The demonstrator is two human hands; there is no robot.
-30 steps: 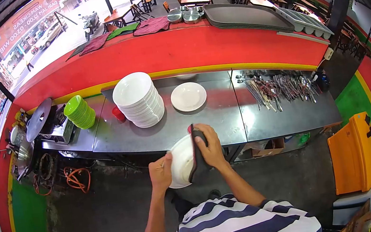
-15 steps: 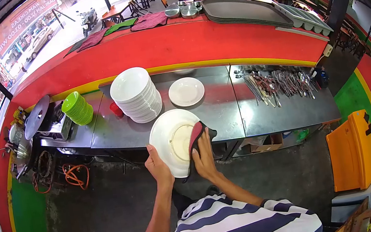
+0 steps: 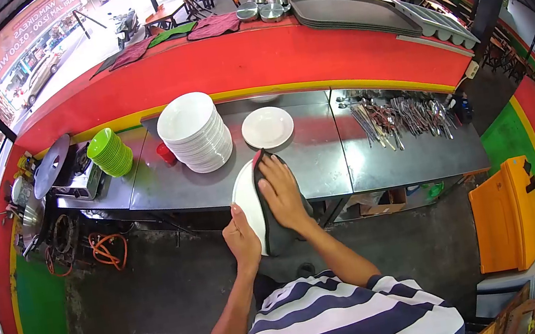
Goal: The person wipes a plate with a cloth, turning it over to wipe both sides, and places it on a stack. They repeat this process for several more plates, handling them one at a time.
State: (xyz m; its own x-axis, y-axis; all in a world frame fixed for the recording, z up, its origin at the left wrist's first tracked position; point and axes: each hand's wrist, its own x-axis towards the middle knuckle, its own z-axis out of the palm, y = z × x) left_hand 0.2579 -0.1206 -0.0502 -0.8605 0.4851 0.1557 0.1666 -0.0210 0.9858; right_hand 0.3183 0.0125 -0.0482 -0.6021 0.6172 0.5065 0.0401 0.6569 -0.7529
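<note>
A white plate (image 3: pixel 249 201) is held above the front edge of the steel counter, tilted so that it looks narrow. My left hand (image 3: pixel 242 243) grips its lower left rim, thumb on top. A dark cloth (image 3: pixel 280 231) with a red edge covers the plate's right side. My right hand (image 3: pixel 281 192) presses on the cloth with its fingers stretched out. Just beyond, a small white plate (image 3: pixel 268 127) lies on the counter. Left of it stands a tall stack of white plates (image 3: pixel 197 136).
Green bowls (image 3: pixel 110 153) are stacked left of a red object (image 3: pixel 166 154). Spoons and forks (image 3: pixel 404 120) lie on the counter's right part. Grey trays (image 3: pixel 355 14) rest on the red ledge (image 3: pixel 231 65). An orange container (image 3: pixel 507 217) stands at the right.
The held plate has turned and tilted. My right hand has moved up with the cloth, which now spreads over more of the plate's right side.
</note>
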